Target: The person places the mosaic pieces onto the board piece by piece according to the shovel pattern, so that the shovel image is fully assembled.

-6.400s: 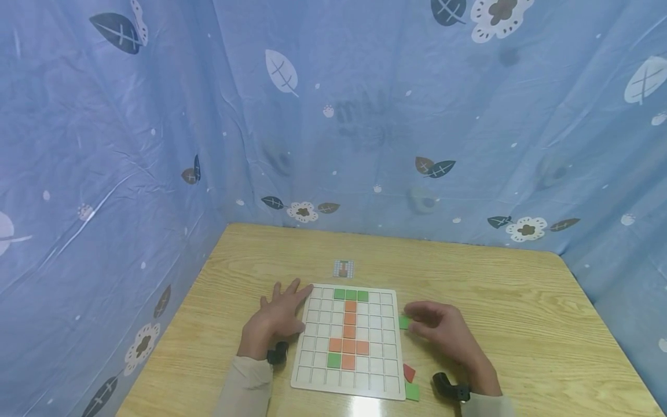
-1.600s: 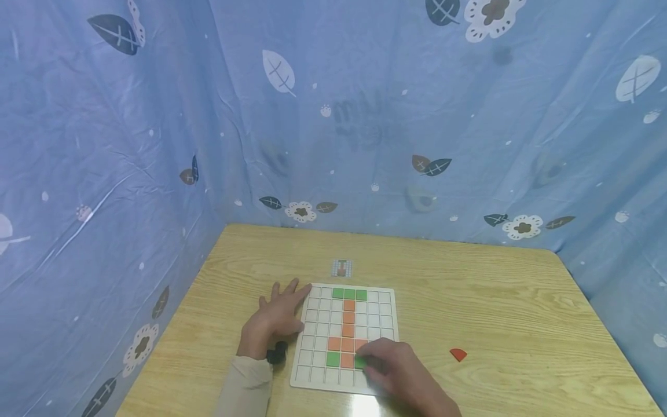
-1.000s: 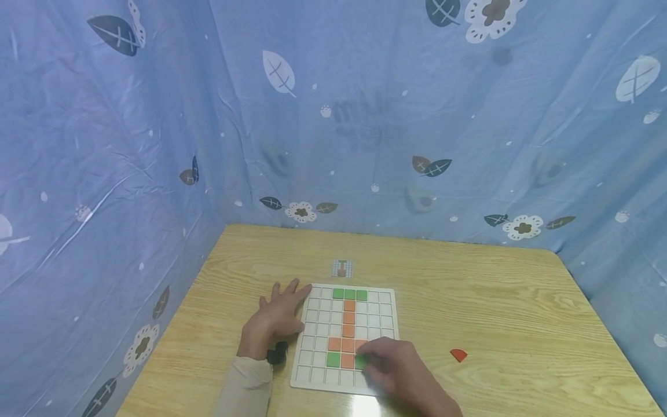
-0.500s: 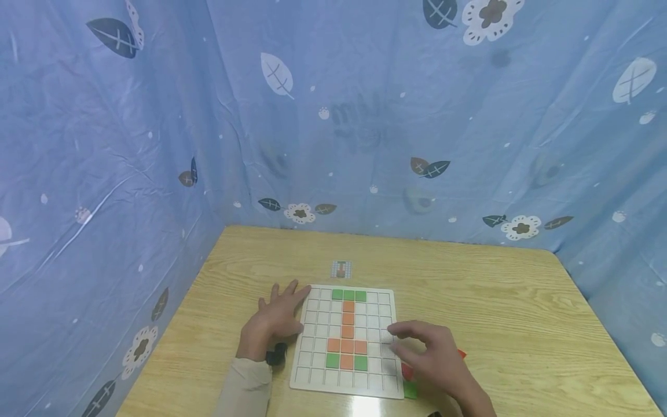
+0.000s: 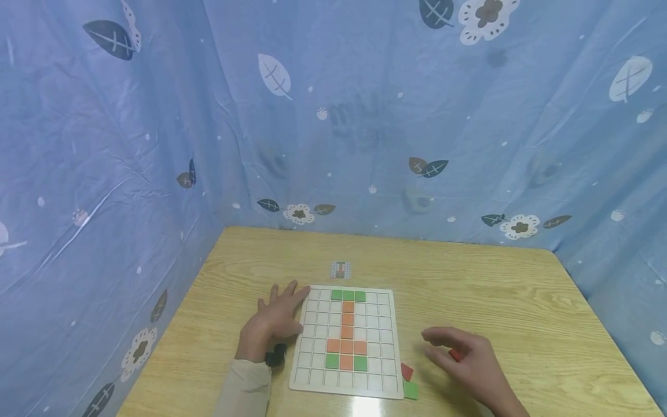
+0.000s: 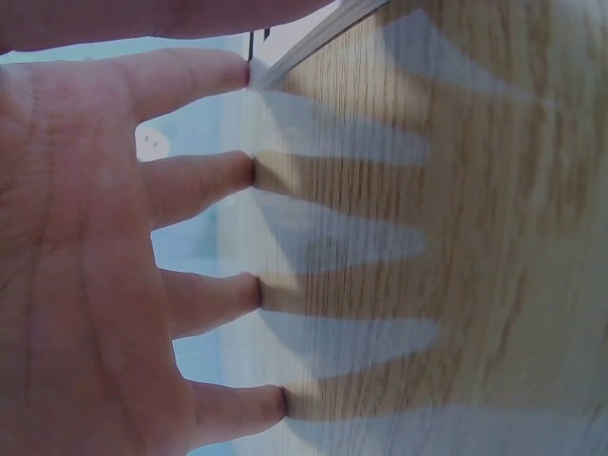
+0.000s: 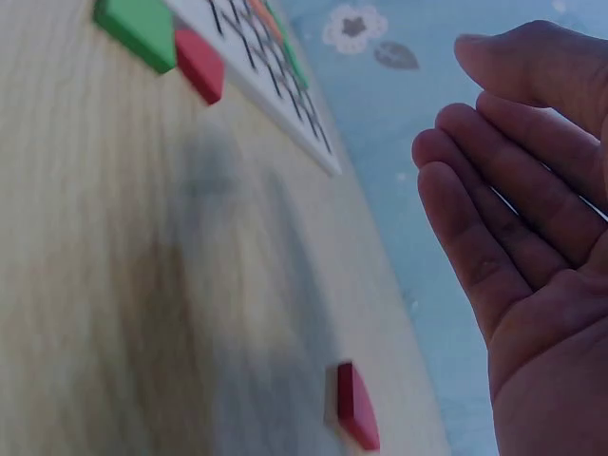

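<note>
A white square grid board (image 5: 384, 379) lies on the table, bearing a pattern of green and orange square tiles. My left hand (image 5: 273, 321) rests at its left edge, fingers spread, index fingertip and thumb touching the board's side. In the left wrist view the fingertips (image 6: 261, 290) press on the wood. My right hand (image 5: 469, 365) hovers right of the board, fingers extended and slightly bent, nothing between them. A red fan-shaped piece (image 7: 356, 407) lies on the table below that hand, apart from it; the hand partly covers it in the head view.
Close to the board's lower right edge lie a red piece (image 5: 407, 371) and a green square tile (image 5: 411, 390). Behind the board is a small picture card (image 5: 341, 270) with a grid pattern. A blue patterned curtain (image 5: 365, 116) rises along the table's far and left sides.
My right hand let go of a green tile, now lying in the board right of the lowest orange one, and moved right towards the red fan-shaped piece. My left hand stayed put.
</note>
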`<state>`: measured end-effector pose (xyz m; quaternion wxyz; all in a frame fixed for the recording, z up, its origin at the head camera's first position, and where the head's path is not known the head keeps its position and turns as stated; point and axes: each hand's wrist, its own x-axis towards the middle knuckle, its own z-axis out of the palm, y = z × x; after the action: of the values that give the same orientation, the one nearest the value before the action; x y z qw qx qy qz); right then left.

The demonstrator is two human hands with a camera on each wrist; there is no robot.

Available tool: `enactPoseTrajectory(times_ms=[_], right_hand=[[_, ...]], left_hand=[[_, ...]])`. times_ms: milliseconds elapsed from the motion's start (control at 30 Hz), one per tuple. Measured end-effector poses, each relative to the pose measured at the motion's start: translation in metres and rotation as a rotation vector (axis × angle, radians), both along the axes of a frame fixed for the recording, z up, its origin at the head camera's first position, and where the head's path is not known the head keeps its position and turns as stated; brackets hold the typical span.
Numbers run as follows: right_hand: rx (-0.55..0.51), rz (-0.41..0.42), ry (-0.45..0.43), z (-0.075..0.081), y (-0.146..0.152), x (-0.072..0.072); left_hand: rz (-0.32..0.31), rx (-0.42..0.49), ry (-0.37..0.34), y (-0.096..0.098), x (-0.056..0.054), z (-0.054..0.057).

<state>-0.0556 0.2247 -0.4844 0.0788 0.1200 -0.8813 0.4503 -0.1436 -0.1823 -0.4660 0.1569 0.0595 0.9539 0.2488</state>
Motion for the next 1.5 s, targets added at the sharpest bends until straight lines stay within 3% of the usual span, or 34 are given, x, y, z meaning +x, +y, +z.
enactPoseTrajectory(times_ms=[200,500,700,800,1033,1267,1500], right_hand=[[-0.007,0.013,-0.044,-0.005,0.009,0.012],[-0.085,0.140,-0.064,-0.020,0.008,0.029],[-0.075,0.188,0.017,-0.035,0.003,0.038],[-0.094,0.209,0.042,-0.042,0.000,0.039],[-0.075,0.212,0.005,-0.047,-0.006,0.038],[0.017,0.227,0.131,-0.048,-0.009,0.035],[-0.011,0.236,0.107,-0.051,-0.013,0.038]], left_hand=[[0.001,0.001,0.005,-0.001,0.002,-0.001],[-0.001,-0.002,0.004,-0.001,0.002,-0.004],[0.001,0.003,0.004,0.001,0.002,-0.001],[0.006,0.008,0.000,0.001,0.002,0.000],[0.011,0.007,0.002,0.000,0.002,-0.001],[-0.017,-0.008,0.010,-0.001,0.001,0.001],[-0.025,-0.015,0.005,-0.003,0.000,-0.001]])
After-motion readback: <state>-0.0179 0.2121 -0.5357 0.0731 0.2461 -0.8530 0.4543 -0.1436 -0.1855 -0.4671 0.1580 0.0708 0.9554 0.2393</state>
